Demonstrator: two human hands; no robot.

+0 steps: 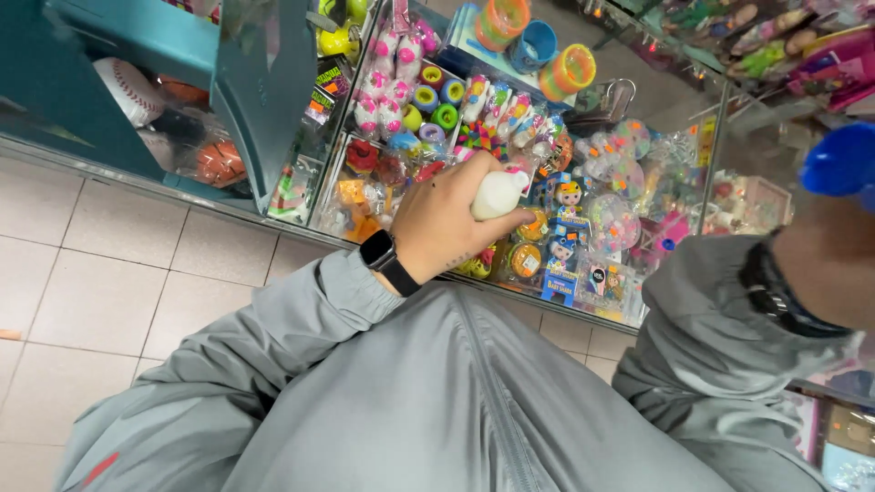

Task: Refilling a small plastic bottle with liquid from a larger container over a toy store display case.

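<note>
A person in a grey jacket point(428, 392) leans over a glass toy case point(547, 137), seen from a head camera looking down. Nearest the lens, at 3 o'clock, the right hand point(834, 269) is raised and blurred; a dark band point(775, 292) circles its wrist, and a blue object point(843, 159) shows just above it. Whether that grip is closed on the blue object cannot be told.

At the centre of the frame the left hand point(447, 223), with a black watch point(387, 260) on its wrist, has its grip closed around a white toy point(499, 193). Fingers wrap the soft-looking body; thumb and forefinger pinch its near end. The toy sits over the glass, above the packed compartments.

Judging from the hold, a light, even squeeze would serve best: the toy looks pliable, and a hard pinch could distort it. Keeping it low over the case would limit any drop, and lifting it straight up would avoid knocking the neighbouring stock.

Beyond, at 12 o'clock, lie pink-and-white figures point(387, 77), coloured rings point(433, 96) and striped spring coils point(570, 68). At 10 o'clock a teal shelf point(182, 46) holds a baseball point(128, 91). Pale floor tiles point(109, 273) fill 8 o'clock.
</note>
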